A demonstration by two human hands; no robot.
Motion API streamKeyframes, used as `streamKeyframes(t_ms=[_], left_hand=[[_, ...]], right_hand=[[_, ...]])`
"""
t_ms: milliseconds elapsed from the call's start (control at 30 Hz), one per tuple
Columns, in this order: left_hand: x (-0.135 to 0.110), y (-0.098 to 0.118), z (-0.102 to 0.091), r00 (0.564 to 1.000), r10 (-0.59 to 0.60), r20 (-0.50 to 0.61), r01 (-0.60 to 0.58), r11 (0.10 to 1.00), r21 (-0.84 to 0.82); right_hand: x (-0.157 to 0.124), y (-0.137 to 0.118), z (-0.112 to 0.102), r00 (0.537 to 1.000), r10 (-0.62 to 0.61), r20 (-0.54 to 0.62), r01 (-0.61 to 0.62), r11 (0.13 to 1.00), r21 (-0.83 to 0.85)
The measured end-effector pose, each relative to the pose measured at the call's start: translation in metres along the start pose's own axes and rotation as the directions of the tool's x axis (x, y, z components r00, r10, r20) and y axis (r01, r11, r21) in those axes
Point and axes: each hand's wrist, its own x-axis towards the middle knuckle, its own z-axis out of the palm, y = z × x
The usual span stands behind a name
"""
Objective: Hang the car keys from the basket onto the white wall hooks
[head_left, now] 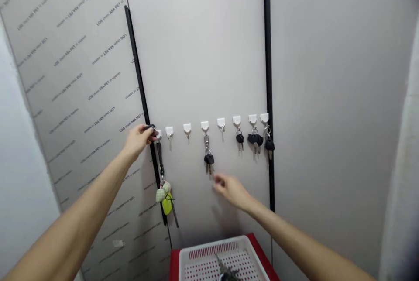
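The fingertips (146,129) of the left hand (138,140) are pinched narrow on the dark top of a black key strap (160,157), right at the leftmost of the white hooks (204,126), which they partly hide. From there the strap hangs well below the hooks to a knitted charm (163,193) and a yellow tag (167,203). The fingers (218,179) of the right hand (231,190) are loosely bunched, holding nothing, just below and to the right of a black key (208,159) on the fourth hook. Farther right along the hooks hang more black keys (254,139). Below the hooks, a white plastic basket (193,255) sits on a red stand (258,246), with a bunch of keys (226,273) inside. Black strips (269,97) run up the wall panel (196,54) behind the hooks.
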Motion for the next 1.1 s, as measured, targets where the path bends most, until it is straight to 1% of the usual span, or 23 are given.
streamKeyframes(t_ms=[33, 67, 100, 200, 300, 367, 433, 533, 600, 633, 667, 733, 767, 800, 833, 867, 900, 933, 967, 1000, 1033, 1067, 1100], left_hand=[[-0.011, 0.005, 0.005, 0.993, 0.042, 0.111, -0.043, 0.999, 0.002], [-0.025, 0.009, 0.011, 0.969, 0.082, 0.232, -0.088, 0.996, 0.016], [-0.039, 0.01, 0.019, 0.93, 0.11, 0.35, -0.132, 0.99, 0.04], [-0.086, -0.004, 0.048, 0.773, 0.079, 0.629, -0.23, 0.96, 0.162], [-0.123, -0.037, 0.074, 0.624, -0.029, 0.781, -0.274, 0.928, 0.253], [-0.134, -0.055, 0.087, 0.589, -0.061, 0.806, -0.265, 0.927, 0.264], [-0.132, -0.061, 0.094, 0.619, -0.048, 0.784, -0.202, 0.955, 0.218], [-0.115, -0.054, 0.099, 0.731, -0.01, 0.682, -0.053, 0.996, 0.072], [-0.105, -0.049, 0.098, 0.771, -0.028, 0.637, 0.011, 0.999, 0.031], [-0.102, -0.048, 0.096, 0.755, -0.046, 0.655, 0.018, 0.999, 0.05], [-0.1, -0.049, 0.095, 0.708, -0.076, 0.702, 0.011, 0.995, 0.097], [-0.1, -0.054, 0.094, 0.55, -0.172, 0.817, -0.045, 0.971, 0.235], [-0.101, -0.056, 0.096, 0.488, -0.216, 0.846, -0.084, 0.953, 0.292], [-0.101, -0.058, 0.1, 0.468, -0.237, 0.851, -0.114, 0.939, 0.324], [-0.1, -0.057, 0.106, 0.496, -0.225, 0.839, -0.127, 0.937, 0.326], [-0.098, -0.053, 0.114, 0.558, -0.179, 0.811, -0.126, 0.947, 0.296], [-0.095, -0.048, 0.125, 0.637, -0.117, 0.762, -0.114, 0.963, 0.243], [-0.091, -0.04, 0.138, 0.714, -0.062, 0.697, -0.091, 0.979, 0.18], [-0.086, -0.03, 0.153, 0.775, -0.031, 0.631, -0.057, 0.991, 0.118], [-0.08, -0.019, 0.169, 0.824, -0.018, 0.566, -0.017, 0.998, 0.057], [-0.075, -0.008, 0.185, 0.858, -0.028, 0.514, 0.033, 0.999, -0.001], [-0.07, 0.003, 0.201, 0.879, -0.054, 0.474, 0.1, 0.992, -0.072], [-0.065, 0.013, 0.216, 0.894, -0.088, 0.44, 0.168, 0.975, -0.146]], right_hand=[[0.013, -0.007, -0.007, 0.98, 0.022, -0.199, -0.021, 1.0, 0.005], [0.025, -0.013, -0.013, 0.942, 0.046, -0.333, -0.048, 0.999, 0.001], [0.036, -0.019, -0.017, 0.912, 0.064, -0.404, -0.076, 0.997, -0.014], [0.059, -0.028, -0.021, 0.902, 0.104, -0.419, -0.137, 0.989, -0.049], [0.069, -0.036, -0.028, 0.887, 0.081, -0.455, -0.066, 0.997, 0.049], [0.076, -0.047, -0.042, 0.853, 0.002, -0.521, 0.082, 0.987, 0.139], [0.081, -0.063, -0.062, 0.836, -0.074, -0.544, 0.222, 0.951, 0.213], [0.076, -0.079, -0.084, 0.89, -0.172, -0.422, 0.329, 0.884, 0.333], [0.057, -0.076, -0.081, 0.935, -0.234, -0.266, 0.324, 0.87, 0.373], [0.043, -0.069, -0.072, 0.954, -0.237, -0.185, 0.291, 0.88, 0.376], [0.027, -0.059, -0.06, 0.971, -0.217, -0.095, 0.237, 0.899, 0.368], [-0.006, -0.035, -0.031, 0.995, -0.092, 0.031, 0.075, 0.929, 0.362], [-0.02, -0.023, -0.019, 0.997, -0.045, 0.07, 0.018, 0.941, 0.339], [-0.032, -0.011, -0.01, 0.994, -0.026, 0.109, -0.008, 0.954, 0.3], [-0.039, 0.0, -0.006, 0.994, -0.012, 0.108, -0.018, 0.964, 0.267], [-0.042, 0.01, -0.009, 1.0, 0.008, 0.03, -0.014, 0.973, 0.231], [-0.04, 0.018, -0.018, 0.994, 0.032, -0.105, -0.012, 0.982, 0.19], [-0.035, 0.025, -0.032, 0.954, 0.063, -0.293, -0.021, 0.989, 0.145], [-0.027, 0.031, -0.049, 0.866, 0.092, -0.491, -0.053, 0.994, 0.093], [-0.017, 0.036, -0.066, 0.759, 0.103, -0.643, -0.103, 0.994, 0.038], [-0.006, 0.04, -0.082, 0.684, 0.107, -0.721, -0.155, 0.988, -0.001], [0.004, 0.044, -0.096, 0.652, 0.108, -0.75, -0.198, 0.98, -0.03], [0.014, 0.046, -0.106, 0.642, 0.109, -0.759, -0.235, 0.97, -0.059]])
